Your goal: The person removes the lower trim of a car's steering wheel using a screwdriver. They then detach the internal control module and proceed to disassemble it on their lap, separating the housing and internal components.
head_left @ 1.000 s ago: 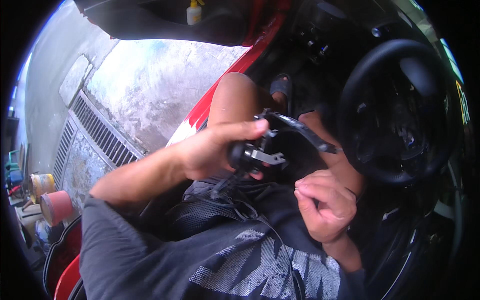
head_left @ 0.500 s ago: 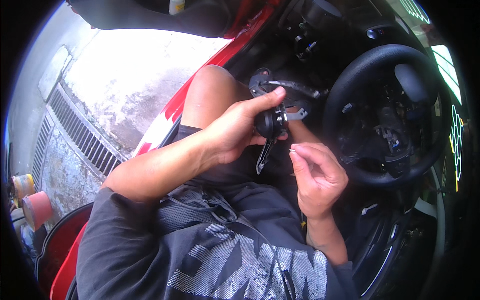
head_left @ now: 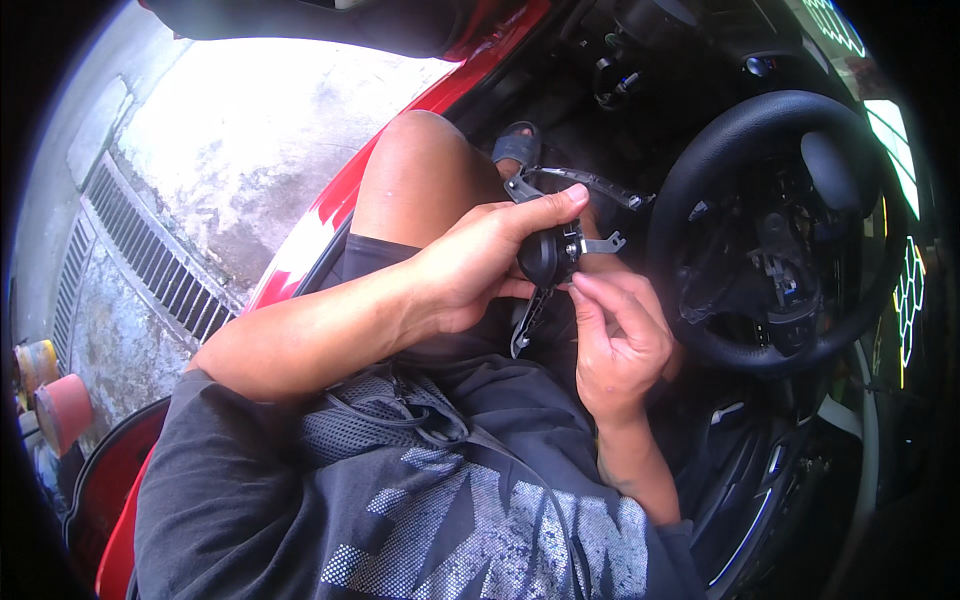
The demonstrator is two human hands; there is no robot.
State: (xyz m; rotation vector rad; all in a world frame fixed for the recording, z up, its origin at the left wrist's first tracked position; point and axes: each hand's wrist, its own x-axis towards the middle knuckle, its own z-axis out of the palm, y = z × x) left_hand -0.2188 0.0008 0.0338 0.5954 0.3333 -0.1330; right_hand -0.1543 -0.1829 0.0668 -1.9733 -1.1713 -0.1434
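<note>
My left hand (head_left: 470,262) is closed around a black plastic car part (head_left: 541,258), held over my lap. This part has a rounded black body, long thin curved arms and a flat metal tab (head_left: 604,244) that sticks out to the right. My left thumb presses along its top. Close against its lower right side, my right hand (head_left: 625,345) pinches a small pale piece between thumb and forefinger. The fingertips mostly hide that piece, and whether it touches the part I cannot tell.
To the right stands a black steering wheel (head_left: 690,200) with its centre uncovered and wiring showing. A red door sill (head_left: 330,215) runs past my bare knee (head_left: 415,150). Outside are a concrete floor, a drain grate (head_left: 160,255) and a pink bucket (head_left: 63,412).
My right hand has moved left and up, bringing the small pale piece to the black part. My left hand keeps its hold, shifted slightly right.
</note>
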